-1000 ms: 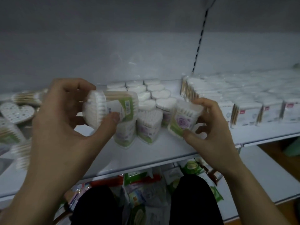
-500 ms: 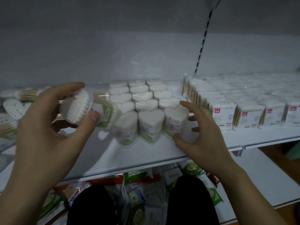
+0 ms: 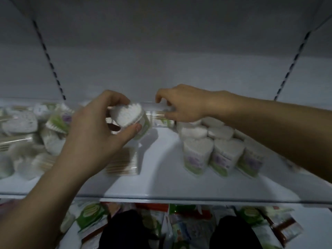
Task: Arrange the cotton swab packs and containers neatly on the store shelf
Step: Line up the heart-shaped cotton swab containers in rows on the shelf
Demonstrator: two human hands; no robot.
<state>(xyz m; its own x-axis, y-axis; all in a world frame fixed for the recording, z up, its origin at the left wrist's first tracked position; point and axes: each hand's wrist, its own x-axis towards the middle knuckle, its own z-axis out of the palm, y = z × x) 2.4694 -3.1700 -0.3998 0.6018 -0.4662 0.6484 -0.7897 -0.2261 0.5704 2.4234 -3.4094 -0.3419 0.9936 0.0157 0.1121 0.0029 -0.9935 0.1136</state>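
A white shelf [image 3: 161, 173] is being pictured in a dimly lit store bay, its pale grey back panel [image 3: 161, 72] being framed by the left upright [image 3: 49, 58] and the right upright [image 3: 294, 56], both slotted, beneath the dark underside of the upper shelf [image 3: 161, 15]. Below the front edge, green and red packets [image 3: 89, 214] are being shown crowded together, with the person's dark-clad legs [image 3: 125, 232] being seen among them.

A heart container [image 3: 128, 115] of cotton swabs is being gripped by the left hand [image 3: 93, 130] above the middle of the shelf, fingers being curled over its top and the thumb being pressed beneath. It is being held tipped on its side, clear of the shelf, its packed white swab tips being turned toward the camera and a green label being glimpsed on its clear wall.

The right hand [image 3: 183, 105] is being stretched to the back of the shelf, just beside the held container, its fingers being bent over a lying pack [image 3: 160, 120] with wooden sticks; whether that pack is being pinched or only touched cannot be told.

To the right, upright containers [image 3: 215, 151] are being shown standing in close rows, touching, under the right forearm. To the left, a heap of packs [image 3: 27, 130] is being shown tumbled, and a flat pack [image 3: 124, 164] of wooden-stick swabs is being partly hidden by the left wrist.
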